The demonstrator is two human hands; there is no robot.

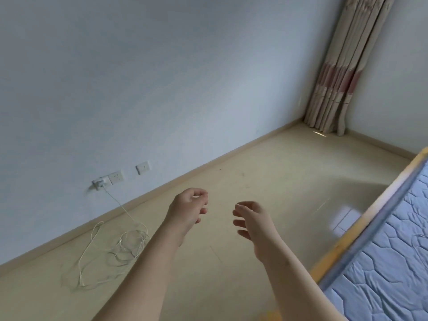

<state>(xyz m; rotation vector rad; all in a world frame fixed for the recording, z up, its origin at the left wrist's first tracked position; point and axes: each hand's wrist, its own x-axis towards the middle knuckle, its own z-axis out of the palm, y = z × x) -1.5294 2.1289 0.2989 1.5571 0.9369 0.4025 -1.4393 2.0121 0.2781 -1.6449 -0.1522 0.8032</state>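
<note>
My left hand [188,206] is stretched out in front of me above the floor, its fingers loosely curled with nothing in them. My right hand [252,222] hangs beside it, a short gap apart, fingers also relaxed and empty. Both bare forearms reach up from the bottom of the view. Neither hand touches anything.
A white cable [120,244] lies in loose coils on the beige floor [266,172], running up to a charger in a wall socket [102,181]. A bare mattress [389,256] on a wooden frame [347,237] stands at the right. A striped curtain [342,72] hangs in the far corner.
</note>
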